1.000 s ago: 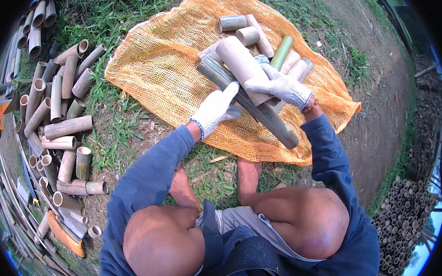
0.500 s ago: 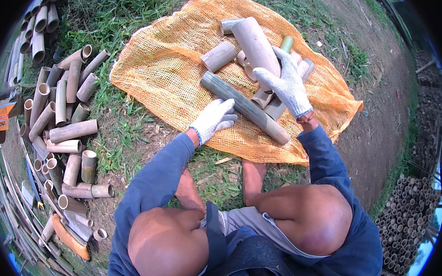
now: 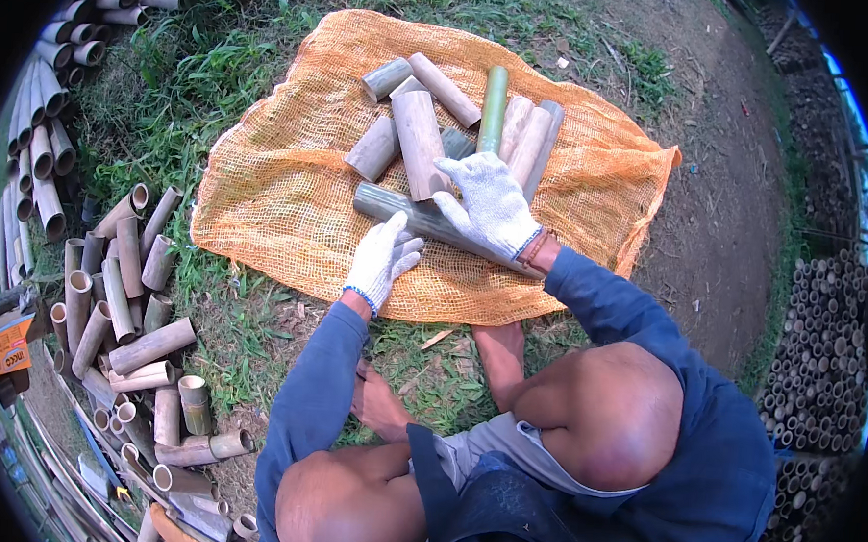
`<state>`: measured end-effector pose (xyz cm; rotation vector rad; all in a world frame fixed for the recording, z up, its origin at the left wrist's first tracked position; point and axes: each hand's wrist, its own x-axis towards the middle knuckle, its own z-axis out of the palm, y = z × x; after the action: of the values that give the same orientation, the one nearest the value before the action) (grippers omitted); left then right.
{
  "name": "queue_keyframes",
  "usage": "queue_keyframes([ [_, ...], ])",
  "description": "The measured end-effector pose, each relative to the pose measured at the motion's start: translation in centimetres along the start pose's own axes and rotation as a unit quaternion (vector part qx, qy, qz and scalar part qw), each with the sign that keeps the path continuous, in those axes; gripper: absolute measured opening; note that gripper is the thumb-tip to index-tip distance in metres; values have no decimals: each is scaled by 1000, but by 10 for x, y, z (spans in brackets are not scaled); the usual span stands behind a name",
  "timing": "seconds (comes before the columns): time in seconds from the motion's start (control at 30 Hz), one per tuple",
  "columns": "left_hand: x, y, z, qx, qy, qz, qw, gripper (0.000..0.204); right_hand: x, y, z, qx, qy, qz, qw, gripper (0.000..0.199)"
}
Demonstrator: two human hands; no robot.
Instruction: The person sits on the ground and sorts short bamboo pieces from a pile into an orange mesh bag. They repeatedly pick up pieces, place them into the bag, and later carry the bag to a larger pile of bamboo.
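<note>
An orange mesh net point(image 3: 280, 219) is spread over the grass, with several cut bamboo tubes lying on it. My right hand point(image 3: 493, 207), in a white knitted glove, lies over a dark bamboo tube point(image 3: 425, 223), thumb and fingers apart. By the left part of that tube is my gloved left hand point(image 3: 381, 258), fingers stretched out and holding nothing. Just beyond the dark tube rests a thick pale tube point(image 3: 420, 145), its lower end near my right thumb. A green tube point(image 3: 493, 109), slim pale tubes point(image 3: 530, 144) and a short grey tube point(image 3: 374, 150) lie around it.
On the left is a loose heap of cut bamboo point(image 3: 153, 347), with longer stacked pieces point(image 3: 52, 153) behind. More bamboo ends point(image 3: 817, 360) are piled at the far right. An orange panel point(image 3: 3, 349) shows at the left edge. My feet point(image 3: 499, 358) are at the net's near edge.
The thick tube has come down from its raised, tilted position onto the pile, and my right hand has moved off it, nearer and leftward. The slim tubes now lie side by side in view.
</note>
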<state>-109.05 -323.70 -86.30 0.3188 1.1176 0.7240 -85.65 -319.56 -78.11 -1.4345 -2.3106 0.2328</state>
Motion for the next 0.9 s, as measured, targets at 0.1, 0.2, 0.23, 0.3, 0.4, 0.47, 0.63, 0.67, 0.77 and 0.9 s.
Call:
queue_keyframes([
  [0.1, -3, -1, -3, -15, 2, -4, 1000, 80, -23, -18, 2, 38, -119, 29, 992, 55],
  [0.2, -8, -2, -3, -27, 5, 2, 1000, 75, -42, -32, 9, -55, -131, 9, 990, 62],
  [0.23, -11, -2, -3, -25, 4, 6, 1000, 72, -44, -32, 14, -77, -124, 3, 989, 62],
  [0.3, -21, -1, -4, -45, 6, 15, 999, 70, -46, -32, 23, -128, -133, 6, 983, 60],
  [0.4, -43, 7, -12, -49, 3, 47, 998, 64, -41, -23, 35, -128, -167, -6, 978, 58],
  [0.47, -59, 15, -21, -67, 20, 69, 995, 58, -37, -19, 41, -132, -164, -6, 978, 55],
  [0.63, -100, 27, -55, -91, 41, 167, 981, 54, -37, -25, 43, -140, -184, -8, 973, 68],
  [0.67, -110, 27, -65, -140, 27, 184, 972, 51, -41, -30, 39, -130, -153, -21, 979, 74],
  [0.77, -138, 25, -102, -207, 68, 218, 951, 46, -50, -38, 17, -19, -153, -11, 988, 89],
  [0.9, -177, 10, -163, -137, 250, 314, 906, 45, -41, -22, -30, 86, -150, 66, 983, 88],
])
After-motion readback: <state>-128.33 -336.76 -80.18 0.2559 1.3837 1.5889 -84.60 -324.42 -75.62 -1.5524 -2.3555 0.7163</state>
